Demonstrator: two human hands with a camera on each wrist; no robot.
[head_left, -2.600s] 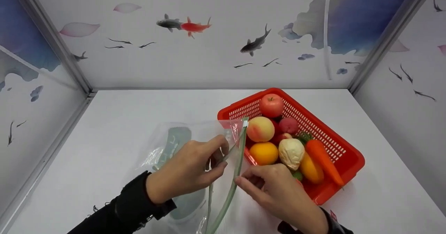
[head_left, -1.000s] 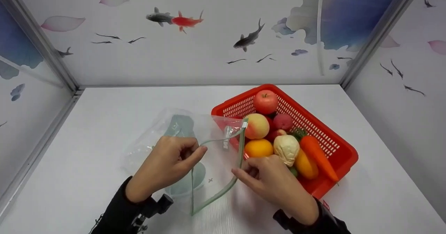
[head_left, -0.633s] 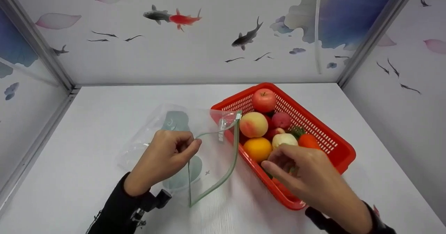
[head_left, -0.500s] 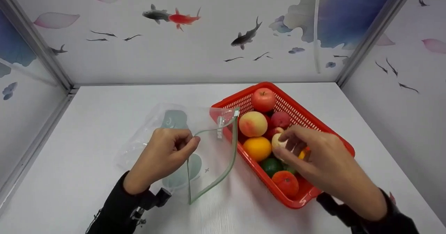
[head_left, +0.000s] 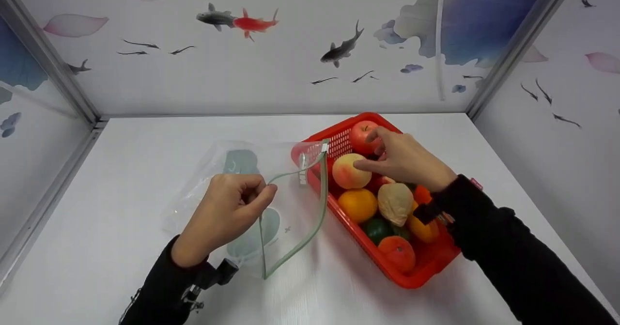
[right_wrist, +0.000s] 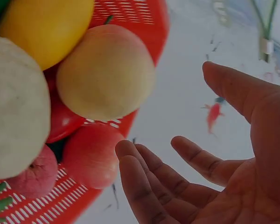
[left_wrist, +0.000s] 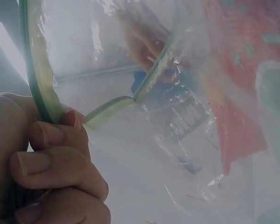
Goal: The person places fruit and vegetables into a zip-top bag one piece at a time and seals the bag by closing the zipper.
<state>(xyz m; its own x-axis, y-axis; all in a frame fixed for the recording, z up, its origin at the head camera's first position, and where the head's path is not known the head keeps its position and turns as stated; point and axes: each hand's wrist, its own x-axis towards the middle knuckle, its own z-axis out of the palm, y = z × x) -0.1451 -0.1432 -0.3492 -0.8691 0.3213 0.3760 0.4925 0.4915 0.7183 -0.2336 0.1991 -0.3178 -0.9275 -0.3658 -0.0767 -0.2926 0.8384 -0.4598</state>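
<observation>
Right hand (head_left: 403, 158) now off plastic bag (head_left: 294, 201), grip empty, spread near peach (head_left: 346, 174), so only left hand (head_left: 224, 217) pinches bag.

Head: bright, soft shadow beside basket (head_left: 361, 240) | left wrist: hazy, glints on bag (left_wrist: 144, 140) | right wrist: dim

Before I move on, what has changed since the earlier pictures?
The right hand let go of the green rim of the bag and moved forward and right, over the basket near the peach, holding nothing. The bag's mouth has spread wider. The left hand still pinches the rim's other side; the basket stays put.
</observation>
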